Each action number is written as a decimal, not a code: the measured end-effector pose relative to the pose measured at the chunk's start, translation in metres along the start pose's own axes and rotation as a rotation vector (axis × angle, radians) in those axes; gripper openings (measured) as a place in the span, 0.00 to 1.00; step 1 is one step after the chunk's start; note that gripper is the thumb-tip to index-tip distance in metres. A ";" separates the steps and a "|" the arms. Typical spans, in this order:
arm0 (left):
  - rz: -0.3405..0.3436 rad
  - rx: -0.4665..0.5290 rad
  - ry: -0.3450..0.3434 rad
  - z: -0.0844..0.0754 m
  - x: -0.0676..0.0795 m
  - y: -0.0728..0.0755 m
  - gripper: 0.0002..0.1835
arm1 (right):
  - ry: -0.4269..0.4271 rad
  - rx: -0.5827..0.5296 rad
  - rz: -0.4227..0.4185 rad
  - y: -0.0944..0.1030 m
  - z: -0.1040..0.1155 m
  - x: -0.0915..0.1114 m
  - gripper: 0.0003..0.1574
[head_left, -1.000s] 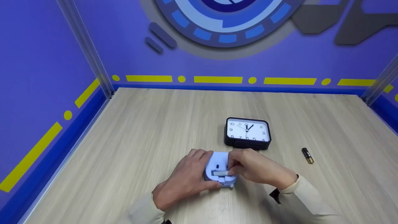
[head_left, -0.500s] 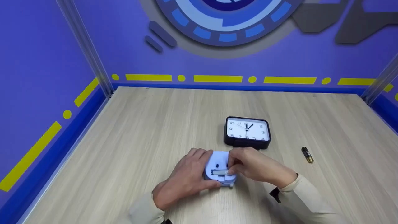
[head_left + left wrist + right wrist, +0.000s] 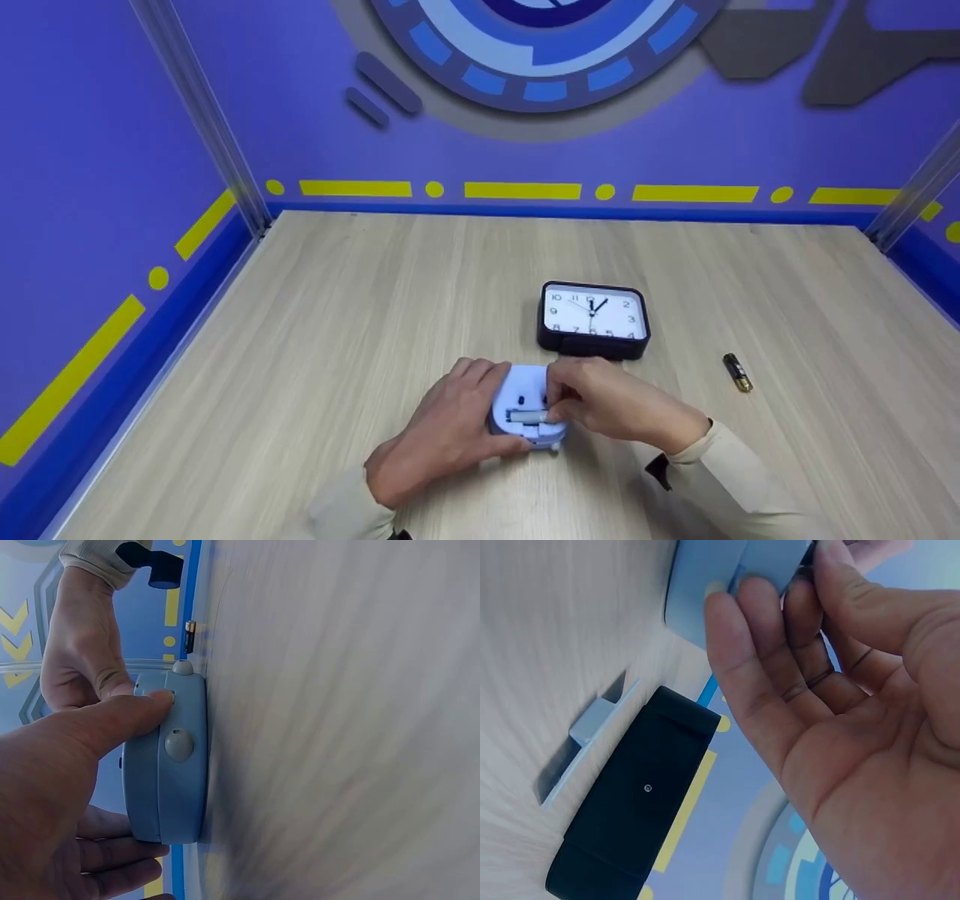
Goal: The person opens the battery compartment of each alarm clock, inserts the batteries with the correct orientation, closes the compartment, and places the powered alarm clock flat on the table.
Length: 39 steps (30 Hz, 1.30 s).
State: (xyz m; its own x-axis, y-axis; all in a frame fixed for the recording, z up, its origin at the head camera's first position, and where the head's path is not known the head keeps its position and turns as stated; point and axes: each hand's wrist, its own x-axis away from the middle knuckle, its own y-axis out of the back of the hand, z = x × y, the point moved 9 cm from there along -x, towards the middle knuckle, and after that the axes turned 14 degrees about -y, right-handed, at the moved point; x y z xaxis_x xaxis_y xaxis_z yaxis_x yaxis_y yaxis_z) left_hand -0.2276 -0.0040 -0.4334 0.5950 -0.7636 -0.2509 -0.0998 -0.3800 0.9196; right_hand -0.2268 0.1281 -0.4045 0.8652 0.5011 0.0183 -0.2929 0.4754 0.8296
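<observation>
A light blue alarm clock (image 3: 525, 384) lies back side up on the table, its battery slot uncovered. Inside the slot is a pale battery (image 3: 526, 417). My left hand (image 3: 454, 427) grips the clock from the left, thumb along its near side by the round knobs (image 3: 179, 745). From the right, my right hand (image 3: 611, 401) pinches at the battery's right end with thumb and forefinger. Its other fingertips (image 3: 724, 611) touch the clock's side wall. The battery's right end is hidden by the thumb.
Just behind the hands lies a black rectangular clock (image 3: 592, 313), dial up. A black and gold battery (image 3: 738, 373) lies at the right. In the right wrist view a small light blue cover (image 3: 592, 724) rests on the table near the black clock.
Both hands keep their places on the blue clock, and the battery in the slot looks the same. The head view has shifted only slightly.
</observation>
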 end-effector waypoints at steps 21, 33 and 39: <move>-0.019 0.021 -0.003 -0.001 -0.002 -0.001 0.49 | -0.044 -0.069 0.029 0.002 -0.008 0.000 0.13; -0.004 0.007 0.018 -0.001 -0.001 0.001 0.49 | -0.062 -0.050 0.012 -0.001 -0.004 -0.001 0.14; -0.019 -0.027 0.015 -0.002 -0.001 0.003 0.48 | -0.013 -0.038 0.003 0.000 -0.001 0.000 0.14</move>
State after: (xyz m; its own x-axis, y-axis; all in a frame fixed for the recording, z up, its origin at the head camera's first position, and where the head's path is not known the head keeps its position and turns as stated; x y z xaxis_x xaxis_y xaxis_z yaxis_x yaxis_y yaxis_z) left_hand -0.2272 -0.0034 -0.4303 0.6085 -0.7484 -0.2639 -0.0669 -0.3798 0.9227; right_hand -0.2272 0.1290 -0.4049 0.8693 0.4935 0.0283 -0.3106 0.5008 0.8079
